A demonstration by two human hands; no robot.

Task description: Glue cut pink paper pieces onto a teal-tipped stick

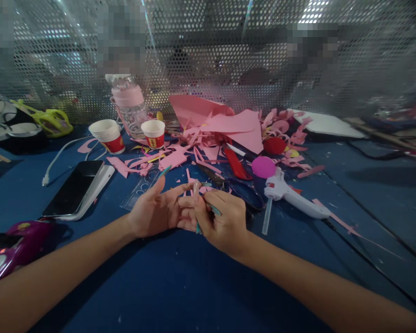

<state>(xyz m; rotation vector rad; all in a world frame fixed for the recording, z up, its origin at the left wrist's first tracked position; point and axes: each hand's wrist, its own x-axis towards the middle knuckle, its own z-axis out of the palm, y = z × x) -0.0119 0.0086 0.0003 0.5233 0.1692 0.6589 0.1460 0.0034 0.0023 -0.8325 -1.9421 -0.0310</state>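
My left hand lies palm up above the blue table, its thumb raised and its fingers extended towards my right hand. My right hand is closed, thumb against curled fingers, at the fingertips of the left. Whatever it may pinch there is hidden or too small to name. Long teal nails show on both hands. Just beyond them are dark-handled scissors and a clear stencil ruler. To the right lies a white hot glue gun with a clear glue stick next to it.
Pink paper scraps are heaped at the back. Left of them stand paper cups and a pink-lidded bottle. A phone and a purple device lie left. A perforated metal screen bounds the table's far side.
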